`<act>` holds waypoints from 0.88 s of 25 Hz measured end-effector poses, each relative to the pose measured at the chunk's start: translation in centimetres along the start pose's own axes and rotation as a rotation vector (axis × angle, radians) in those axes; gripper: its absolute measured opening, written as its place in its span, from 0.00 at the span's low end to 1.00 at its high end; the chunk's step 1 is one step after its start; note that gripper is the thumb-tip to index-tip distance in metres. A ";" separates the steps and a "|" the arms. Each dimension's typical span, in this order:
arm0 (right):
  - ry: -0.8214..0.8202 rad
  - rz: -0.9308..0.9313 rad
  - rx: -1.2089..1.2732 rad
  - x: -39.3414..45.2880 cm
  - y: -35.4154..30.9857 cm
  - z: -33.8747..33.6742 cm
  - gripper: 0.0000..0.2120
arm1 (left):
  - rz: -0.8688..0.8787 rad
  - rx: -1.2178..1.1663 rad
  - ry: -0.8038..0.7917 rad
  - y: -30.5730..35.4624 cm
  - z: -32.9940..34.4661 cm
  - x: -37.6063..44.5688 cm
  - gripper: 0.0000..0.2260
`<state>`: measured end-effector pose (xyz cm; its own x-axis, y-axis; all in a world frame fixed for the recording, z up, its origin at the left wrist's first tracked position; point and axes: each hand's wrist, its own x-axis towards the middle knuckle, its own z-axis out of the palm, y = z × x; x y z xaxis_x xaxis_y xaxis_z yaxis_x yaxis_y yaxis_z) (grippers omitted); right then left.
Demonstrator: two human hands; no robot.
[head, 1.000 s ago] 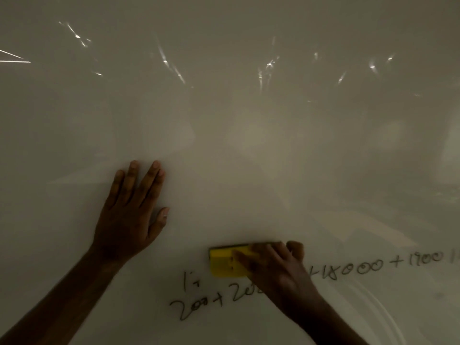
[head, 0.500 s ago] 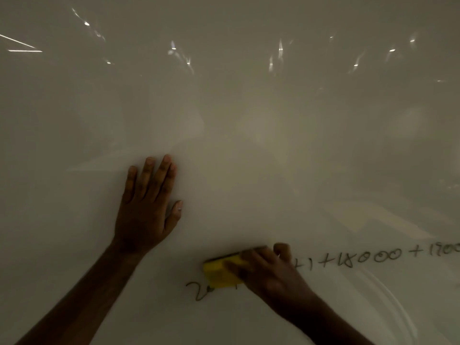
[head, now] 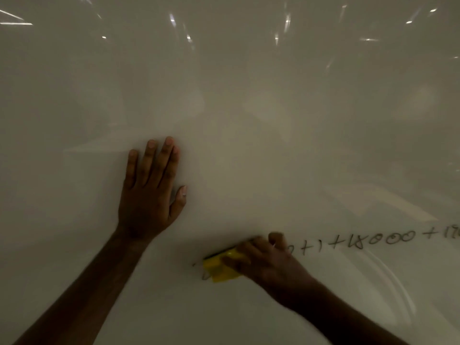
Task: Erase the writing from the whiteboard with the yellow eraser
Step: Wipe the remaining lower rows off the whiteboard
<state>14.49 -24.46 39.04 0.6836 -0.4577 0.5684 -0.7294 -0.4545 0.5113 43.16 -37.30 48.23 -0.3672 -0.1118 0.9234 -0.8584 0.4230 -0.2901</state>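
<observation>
The whiteboard (head: 249,108) fills the whole view in dim light. My right hand (head: 268,265) grips the yellow eraser (head: 219,268) and presses it against the board at the lower middle; only the eraser's left half shows past my fingers. A faint stroke of black writing peeks out at the eraser's left edge. To the right of my hand runs a line of black writing (head: 373,240), "+1+18000+19", reaching the right edge. My left hand (head: 149,192) lies flat on the board, fingers straight and pointing up, to the upper left of the eraser.
Bright light reflections (head: 286,23) streak the top of the board. Faint curved wipe marks (head: 388,277) show on the board at the lower right, below the writing.
The lower line starting "200+200" and the small mark above it have been wiped away, leaving a trace by the eraser. The eraser has tilted. The view shifted so both hands sit further right.
</observation>
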 end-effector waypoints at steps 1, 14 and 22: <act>0.031 0.045 -0.006 0.6 0.6 -0.7 0.25 | -0.004 -0.003 0.000 0.1 0.0 -0.1 0.33; -0.022 -0.056 -0.001 -1.4 0.2 0.6 0.23 | -0.037 -0.002 0.007 0.3 0.2 -0.9 0.32; 0.047 0.006 0.029 2.9 -1.6 1.5 0.21 | -0.032 -0.025 0.007 0.3 0.0 -0.7 0.33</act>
<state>17.67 -26.19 38.83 0.6770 -0.4245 0.6012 -0.7319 -0.4742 0.4894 43.17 -37.04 47.46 -0.3370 -0.1199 0.9338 -0.8606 0.4415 -0.2539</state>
